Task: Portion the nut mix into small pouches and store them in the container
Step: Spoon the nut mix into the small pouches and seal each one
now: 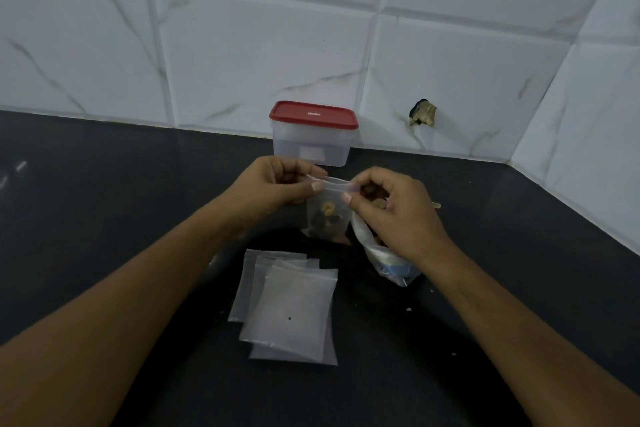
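**Sealing a filled pouch**

The pouch (327,215), with a few nuts at its bottom, is held upright over the middle of the counter (104,201). The left hand (277,184) pinches one end of its zip strip between thumb and curled fingers, and the right hand (391,208) pinches the other. This looks like the sealing step. Next the strip needs pressing shut along its length. The container (311,146) at the counter's back edge then needs its lid (313,114) off. The nut bag (388,263) sits under the right hand. Empty pouches (291,305) lie nearer the front edge.

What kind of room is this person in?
Probably a kitchen: a dark countertop meets a white tiled wall, with a red-lidded container and a small pouch of nuts.
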The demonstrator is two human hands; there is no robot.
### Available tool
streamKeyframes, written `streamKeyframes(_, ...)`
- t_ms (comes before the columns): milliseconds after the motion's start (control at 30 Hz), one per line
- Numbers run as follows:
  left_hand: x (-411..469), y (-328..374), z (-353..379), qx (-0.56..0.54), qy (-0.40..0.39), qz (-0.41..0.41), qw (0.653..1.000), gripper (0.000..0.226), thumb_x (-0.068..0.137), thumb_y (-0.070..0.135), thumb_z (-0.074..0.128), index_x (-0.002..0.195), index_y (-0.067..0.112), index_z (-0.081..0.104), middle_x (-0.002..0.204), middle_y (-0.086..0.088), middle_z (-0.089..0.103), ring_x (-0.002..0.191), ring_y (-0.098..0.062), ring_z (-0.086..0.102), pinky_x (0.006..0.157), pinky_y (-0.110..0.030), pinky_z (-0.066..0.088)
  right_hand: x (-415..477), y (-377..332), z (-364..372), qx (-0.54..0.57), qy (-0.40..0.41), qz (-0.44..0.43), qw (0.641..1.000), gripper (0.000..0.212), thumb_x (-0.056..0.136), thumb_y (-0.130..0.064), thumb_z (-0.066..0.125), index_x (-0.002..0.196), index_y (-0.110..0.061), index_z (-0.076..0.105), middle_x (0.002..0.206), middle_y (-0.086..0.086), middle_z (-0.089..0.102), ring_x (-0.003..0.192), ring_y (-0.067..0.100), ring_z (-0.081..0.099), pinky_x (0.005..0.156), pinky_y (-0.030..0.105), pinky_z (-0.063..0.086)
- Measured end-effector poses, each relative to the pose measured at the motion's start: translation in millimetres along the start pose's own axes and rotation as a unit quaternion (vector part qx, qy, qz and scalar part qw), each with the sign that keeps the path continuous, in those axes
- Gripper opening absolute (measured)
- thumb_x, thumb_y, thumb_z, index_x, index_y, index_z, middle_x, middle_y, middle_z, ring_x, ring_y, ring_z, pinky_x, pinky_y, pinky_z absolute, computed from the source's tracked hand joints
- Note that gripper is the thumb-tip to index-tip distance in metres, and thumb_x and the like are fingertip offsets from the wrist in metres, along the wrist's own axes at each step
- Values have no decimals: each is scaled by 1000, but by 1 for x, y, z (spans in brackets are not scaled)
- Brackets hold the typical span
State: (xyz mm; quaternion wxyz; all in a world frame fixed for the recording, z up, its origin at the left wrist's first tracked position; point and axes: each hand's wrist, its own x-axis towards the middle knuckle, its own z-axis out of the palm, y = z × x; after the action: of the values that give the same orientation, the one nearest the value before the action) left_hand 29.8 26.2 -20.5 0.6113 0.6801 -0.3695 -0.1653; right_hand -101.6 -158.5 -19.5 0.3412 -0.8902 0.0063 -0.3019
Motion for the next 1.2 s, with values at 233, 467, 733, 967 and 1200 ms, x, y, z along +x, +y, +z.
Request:
streamKeyframes(233,1,0,0,-19,17,26,999,21,92,9,70,110,-2,70,106,-10,77,100,-20,74,84,-27,61,1,-1,-2,34,14,8,999,3,94,-17,74,93,-20,74,83,-9,71,81,7,68,71,16,53)
streamKeyframes(467,0,-3,2,-6,16,30,999,10,92,12,71,98,4,73,100,-10,77,99,-23,74,90,-34,60,1,0,-1,43,16,15,999,4,93,-15,74,92,-18,75,82,-8,72,79,8,68,73,20,55)
streamKeyframes(733,-1,-4,5,35,3,33,999,13,91,12,72,99,2,73,98,-10,77,99,-25,73,98,-48,57,1,3,0,35,-6,23,999,3,94,-18,74,94,-21,75,84,-9,73,80,6,68,73,19,53)
streamKeyframes(967,0,-5,6,27,5,39,999,12,91,11,72,98,0,72,97,-10,77,99,-25,73,98,-48,57,1,5,0,76,4,45,996,5,92,-14,76,91,-19,75,82,-5,74,77,8,69,72,21,57)
streamKeyframes(1200,1,-7,4,26,30,29,999,13,89,10,75,99,1,74,98,-5,78,98,-19,74,92,-39,59,2,5,-2,69,2,57,996,6,92,-13,76,89,-18,75,81,-3,74,76,9,70,70,20,57)
